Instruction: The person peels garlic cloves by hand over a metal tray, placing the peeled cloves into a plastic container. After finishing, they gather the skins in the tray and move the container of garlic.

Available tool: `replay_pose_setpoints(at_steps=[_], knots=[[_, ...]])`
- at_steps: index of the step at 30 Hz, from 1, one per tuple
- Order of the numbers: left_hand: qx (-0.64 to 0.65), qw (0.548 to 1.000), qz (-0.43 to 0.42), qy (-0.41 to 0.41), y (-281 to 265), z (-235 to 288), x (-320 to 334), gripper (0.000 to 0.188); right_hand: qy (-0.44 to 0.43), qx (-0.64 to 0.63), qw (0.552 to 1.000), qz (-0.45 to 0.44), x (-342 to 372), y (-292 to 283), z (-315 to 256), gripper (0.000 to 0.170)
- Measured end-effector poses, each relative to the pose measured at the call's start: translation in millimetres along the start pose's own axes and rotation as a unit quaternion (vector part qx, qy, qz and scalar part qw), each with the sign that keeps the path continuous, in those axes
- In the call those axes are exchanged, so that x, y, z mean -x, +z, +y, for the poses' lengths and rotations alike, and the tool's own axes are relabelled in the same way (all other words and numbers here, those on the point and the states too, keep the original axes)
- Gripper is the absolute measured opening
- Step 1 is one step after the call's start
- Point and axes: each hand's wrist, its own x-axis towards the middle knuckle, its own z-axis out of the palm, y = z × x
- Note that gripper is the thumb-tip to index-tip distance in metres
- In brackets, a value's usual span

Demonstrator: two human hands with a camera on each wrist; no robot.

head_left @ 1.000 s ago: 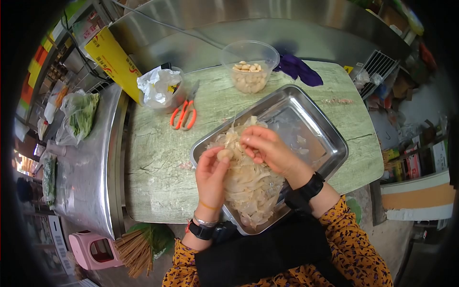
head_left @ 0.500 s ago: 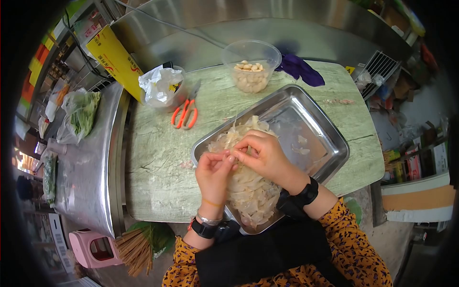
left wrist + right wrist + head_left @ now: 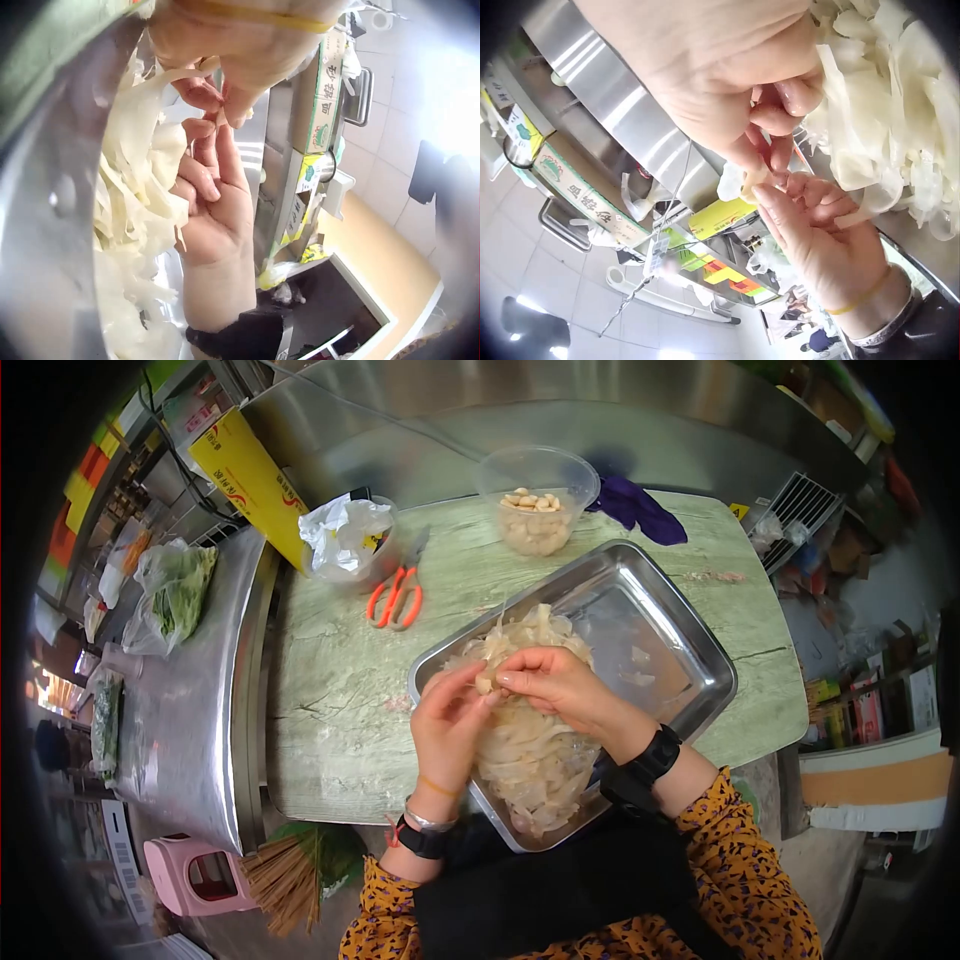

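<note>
A small pale piece [image 3: 485, 683] sits right at the fingertips, where the two hands come together: the thumb and forefinger of the left hand [image 3: 448, 718] pinch it from one side, and the thumb and forefinger of the right hand [image 3: 562, 685] pinch it from the other. In the right wrist view it shows as a thin, curved bit just beyond the left thumb's tip, its lower part covered by the fingers. The right hand's other fingers are bent in toward the palm. Beside the left palm, a translucent strip [image 3: 871, 206] hangs down; whether those fingers grip it, I cannot tell

Below and just past the hands, a heap of pale strips [image 3: 530, 760] fills the near part of a metal tray [image 3: 640, 622], and a few scraps lie apart on its bare floor. The tray stands at a slant on a green table [image 3: 330, 730]

Beyond the tray's far edge are a clear tub [image 3: 495, 472] partly filled with pale, rounded pieces [image 3: 533, 503] and, just beside it, a purple cloth [image 3: 645, 510]. Farther left lie orange-handled scissors [image 3: 397, 600], near a tub holding a crumpled white bag [image 3: 345, 535]. A long yellow box [image 3: 248, 485] leans behind that, and a metal counter [image 3: 190, 710] adjoins the table's left side
</note>
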Motion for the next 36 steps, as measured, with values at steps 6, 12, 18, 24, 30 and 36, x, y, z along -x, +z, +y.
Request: replay_pose_setpoints(at_steps=[6,12,18,24,30,36], knots=[[-0.16,0.983,0.034,0.083,2.7,-3.9,-2.4,0.034,-0.144,0.087,0.983,0.068,2.6,7.2,-2.5,0.017],[-0.196,0.975,0.042,0.097,4.3,-5.6,-0.4,0.032,-0.163,0.18,0.968,0.068,7.4,6.0,-6.6,0.015],[-0.245,0.963,0.017,0.107,3.2,-6.4,0.8,0.032,-0.206,0.391,0.893,0.081,11.6,3.7,-8.4,0.017],[-0.281,0.952,0.002,0.118,6.5,-4.5,-0.8,0.034,-0.334,0.513,0.781,0.123,10.4,11.4,-6.9,0.01],[-0.302,0.943,0.01,0.142,6.1,-6.1,-0.3,0.036,-0.317,0.546,0.767,0.112,10.3,7.9,-5.2,0.01],[-0.314,0.935,0.006,0.166,4.9,-6.0,-0.6,0.036,-0.324,0.522,0.781,0.11,8.1,12.0,-3.2,0.007]])
